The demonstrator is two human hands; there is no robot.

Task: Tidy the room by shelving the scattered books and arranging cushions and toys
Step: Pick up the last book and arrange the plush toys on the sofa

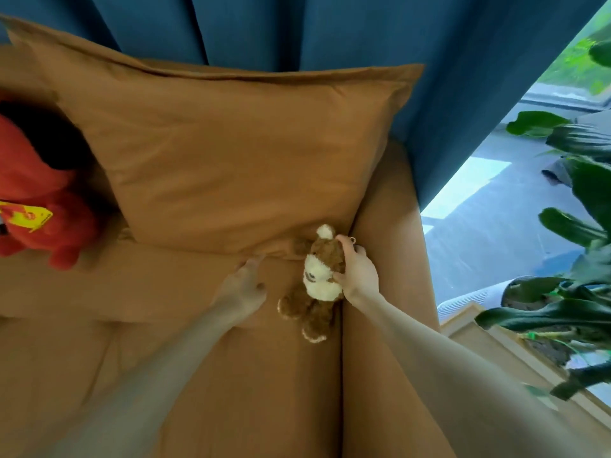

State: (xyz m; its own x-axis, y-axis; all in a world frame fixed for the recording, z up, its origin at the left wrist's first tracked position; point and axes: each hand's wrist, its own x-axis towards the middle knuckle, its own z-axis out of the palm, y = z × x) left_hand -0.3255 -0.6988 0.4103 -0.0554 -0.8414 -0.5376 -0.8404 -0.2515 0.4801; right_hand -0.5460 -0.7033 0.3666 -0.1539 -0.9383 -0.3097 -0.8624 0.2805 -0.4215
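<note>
brown-furred bear (319, 282) gripped at the head in the right hand (358, 271), down in the corner of the seat (264, 375) between cushion (231, 153) and armrest (386, 209); left hand (243, 285) flat, fingers straight, touching the seat; likely to flop sideways if let go unpropped; could drag the cushion's edge askew.

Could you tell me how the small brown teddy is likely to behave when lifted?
Probably light: the right hand grips the teddy by the head alone. Likely floppy: its plush legs splay loosely on the sofa. Its fur should resist slipping.
</note>
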